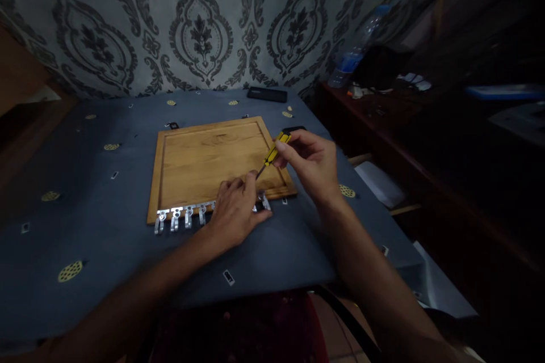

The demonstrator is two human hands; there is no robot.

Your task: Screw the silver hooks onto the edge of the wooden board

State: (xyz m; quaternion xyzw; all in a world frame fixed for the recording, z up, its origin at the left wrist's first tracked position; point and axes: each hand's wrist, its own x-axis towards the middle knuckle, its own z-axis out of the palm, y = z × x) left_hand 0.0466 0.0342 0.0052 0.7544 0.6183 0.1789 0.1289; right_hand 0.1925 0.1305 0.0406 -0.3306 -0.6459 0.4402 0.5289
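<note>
A wooden board (204, 153) with a raised frame lies flat on the table. Along its near edge runs a metal hook rail (189, 215) with several silver hooks hanging over the side. My left hand (236, 210) is closed over the right part of this rail, hiding some of the hooks, with its thumb stretched to the right. My right hand (313, 164) grips a yellow and black screwdriver (272, 154) by its handle. The shaft slants down to my left fingertips; the tip and any screw there are hidden.
A patterned blue cloth (106, 261) covers the table. Toward the back lies a black phone-like object (267, 94), with a small black piece (172, 125) behind the board. On the right, a dark red surface (336, 93) holds a plastic bottle (351, 59) and cables.
</note>
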